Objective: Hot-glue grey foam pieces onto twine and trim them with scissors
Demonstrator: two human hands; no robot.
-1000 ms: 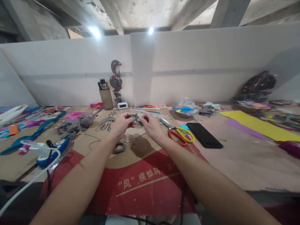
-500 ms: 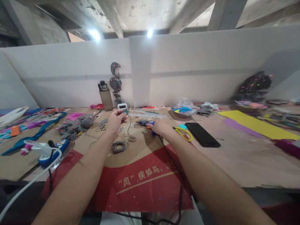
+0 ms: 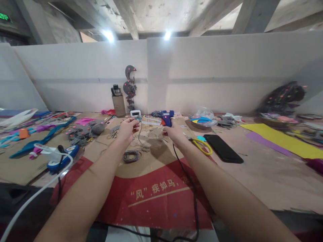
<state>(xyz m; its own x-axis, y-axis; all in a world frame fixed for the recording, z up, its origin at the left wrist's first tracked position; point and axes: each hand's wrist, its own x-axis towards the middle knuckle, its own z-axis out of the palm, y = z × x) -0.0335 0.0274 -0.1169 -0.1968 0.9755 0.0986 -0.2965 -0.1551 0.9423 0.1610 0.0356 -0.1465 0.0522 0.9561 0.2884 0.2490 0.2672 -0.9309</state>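
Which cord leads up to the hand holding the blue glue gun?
The black cord crossing the red part of the cardboard, up to the right hand. The white cord and another black one are at the left, by the blue power strip.

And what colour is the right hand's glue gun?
The glue gun is mostly blue with some orange; head view.

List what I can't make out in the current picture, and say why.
- Small piece in the left grip: head view, too small and partly covered by that grip.
- Blue glue gun: head view, part of its handle hidden by the right grip.
- Scissors: head view, partly behind the right forearm.
- White device: head view, display too small to read.
- Magenta object: head view, cut off by the right edge.
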